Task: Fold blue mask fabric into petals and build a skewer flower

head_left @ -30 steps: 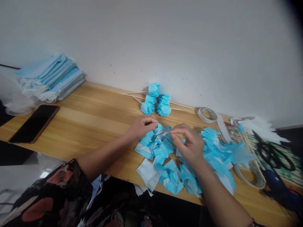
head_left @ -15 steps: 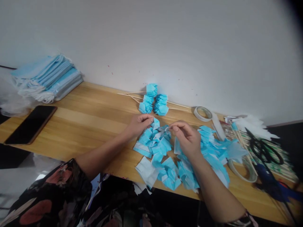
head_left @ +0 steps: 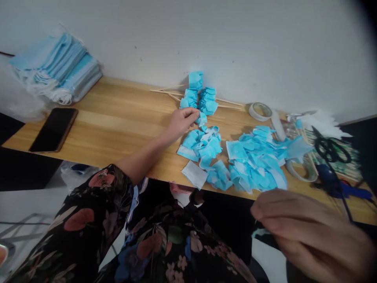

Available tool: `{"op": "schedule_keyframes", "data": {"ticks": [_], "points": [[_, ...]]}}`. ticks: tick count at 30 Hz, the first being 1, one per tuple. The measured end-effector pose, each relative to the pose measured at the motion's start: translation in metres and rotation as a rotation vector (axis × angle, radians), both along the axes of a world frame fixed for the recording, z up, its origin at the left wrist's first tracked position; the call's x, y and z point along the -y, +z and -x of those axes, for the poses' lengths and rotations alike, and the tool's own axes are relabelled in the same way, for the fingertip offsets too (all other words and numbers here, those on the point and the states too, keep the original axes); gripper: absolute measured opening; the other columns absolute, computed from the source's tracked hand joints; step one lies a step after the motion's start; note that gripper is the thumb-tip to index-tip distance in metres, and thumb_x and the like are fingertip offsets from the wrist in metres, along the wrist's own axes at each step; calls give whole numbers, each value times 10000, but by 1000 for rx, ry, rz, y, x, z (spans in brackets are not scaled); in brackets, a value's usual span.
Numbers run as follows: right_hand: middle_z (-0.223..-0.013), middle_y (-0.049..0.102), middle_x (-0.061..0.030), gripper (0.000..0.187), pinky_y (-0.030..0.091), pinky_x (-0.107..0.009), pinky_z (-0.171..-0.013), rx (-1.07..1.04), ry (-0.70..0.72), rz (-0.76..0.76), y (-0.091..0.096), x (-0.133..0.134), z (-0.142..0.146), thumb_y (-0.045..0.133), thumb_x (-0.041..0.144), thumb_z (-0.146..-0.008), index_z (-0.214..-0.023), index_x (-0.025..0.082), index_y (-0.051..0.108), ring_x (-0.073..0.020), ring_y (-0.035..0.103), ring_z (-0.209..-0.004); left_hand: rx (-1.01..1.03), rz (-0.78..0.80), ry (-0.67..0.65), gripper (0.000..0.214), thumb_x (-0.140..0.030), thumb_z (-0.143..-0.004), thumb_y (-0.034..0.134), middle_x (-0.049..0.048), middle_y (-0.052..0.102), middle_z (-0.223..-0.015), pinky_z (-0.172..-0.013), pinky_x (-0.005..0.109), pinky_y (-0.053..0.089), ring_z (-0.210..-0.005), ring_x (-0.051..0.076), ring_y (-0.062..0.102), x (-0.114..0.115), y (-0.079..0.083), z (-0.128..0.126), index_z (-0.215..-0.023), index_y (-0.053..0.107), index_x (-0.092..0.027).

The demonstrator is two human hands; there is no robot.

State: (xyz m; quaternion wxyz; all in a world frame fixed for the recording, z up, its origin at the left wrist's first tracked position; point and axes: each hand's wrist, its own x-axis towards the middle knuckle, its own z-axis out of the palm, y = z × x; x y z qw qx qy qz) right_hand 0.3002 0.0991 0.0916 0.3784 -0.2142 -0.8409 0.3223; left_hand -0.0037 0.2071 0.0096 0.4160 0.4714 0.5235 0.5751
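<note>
My left hand (head_left: 183,121) is over the middle of the wooden table, thumb and forefinger pinching a small piece of blue mask fabric (head_left: 201,119). Just below it lies a crumpled heap of blue and white fabric pieces (head_left: 206,143). Close to the camera at the lower right is my right hand (head_left: 306,232), slightly blurred. Its fingers are pressed together, and what they hold is too thin or hidden to make out. A small pale blue scrap (head_left: 262,232) shows under its fingertips.
Blue pleated bundles on thin sticks (head_left: 208,100) lie by the wall. A mask stack (head_left: 63,70) and phone (head_left: 54,129) are left. Rightward are more blue fabric (head_left: 256,161), tape rolls (head_left: 260,111), black scissors (head_left: 331,149) and a blue tool (head_left: 330,182).
My right hand has moved from beside my left hand down and right, towards the camera. My left hand keeps its pinch on the fabric, now lifted from the heap. The view has tilted down.
</note>
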Motion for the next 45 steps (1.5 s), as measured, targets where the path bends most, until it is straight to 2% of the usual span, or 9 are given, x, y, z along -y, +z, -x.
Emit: {"op": "schedule_keyframes", "data": {"ticks": [2,6,11,15,18,28,33,37,45], "points": [[-812,816,-35,282,667,-315,-657,25,129,-101,-12,8,8,736,152,-895,-1122,301,813,-205,782,-702,-79,-24,-24,144,-219,-923,663,14,745,-789,-699,216,496,-681,100,629,-2,-6,2,-877,777,-143],[-798,794,-10,287,626,-275,-632,-41,-51,-60,-35,18,29,675,50,-896,-1033,279,779,-175,768,-682,-428,-45,-200,162,-202,-900,682,76,817,-1023,-933,296,531,-964,198,740,-9,-13,14,-948,833,-166],[-718,784,14,143,615,-226,-604,-142,-298,225,-59,18,41,698,166,-948,-877,259,780,-147,752,-618,-674,-244,-60,406,-229,-973,581,125,707,-1412,-1193,408,403,-1345,264,605,15,30,13,-1351,723,-183],[-706,790,12,110,624,-232,-580,-248,-369,388,-66,11,49,726,246,-937,-844,249,783,-155,750,-590,-606,-217,-153,233,-346,-958,680,72,783,-949,-844,304,498,-852,204,677,81,72,-16,-1080,819,-203],[-722,791,13,114,592,-228,-586,-171,-389,205,-64,10,52,715,192,-926,-854,250,780,-153,749,-611,-466,-43,-383,193,-397,-889,786,34,773,-812,-633,254,415,-635,141,607,130,68,-36,-964,834,-225],[-794,776,-19,128,561,-240,-608,9,82,-100,-74,38,63,607,190,-1045,-1050,201,734,-135,727,-655,28,496,-306,315,-454,-823,728,28,675,-620,-501,206,366,-503,106,529,227,-7,-35,-748,739,-148],[-908,797,-53,183,612,-260,-733,54,66,-204,-82,29,53,608,141,-1034,-1175,173,720,-150,761,-799,-199,735,174,470,-611,-819,626,22,635,-574,-518,229,396,-487,123,506,283,-112,41,-733,699,-155],[-1051,825,-72,210,611,-406,-1011,148,95,-430,-77,12,50,626,119,-1014,-1196,166,720,-212,768,-1015,-506,1063,378,424,-446,-944,459,54,715,-696,-602,243,478,-608,172,649,330,-199,107,-943,759,-146],[-1404,749,-45,277,552,-599,-1139,463,182,-625,-80,-8,59,535,192,-1073,-1267,213,731,-300,696,-1315,-436,1243,381,518,-126,-868,464,132,805,-937,-558,195,503,-631,141,718,372,-274,146,-1353,639,-84]]}}
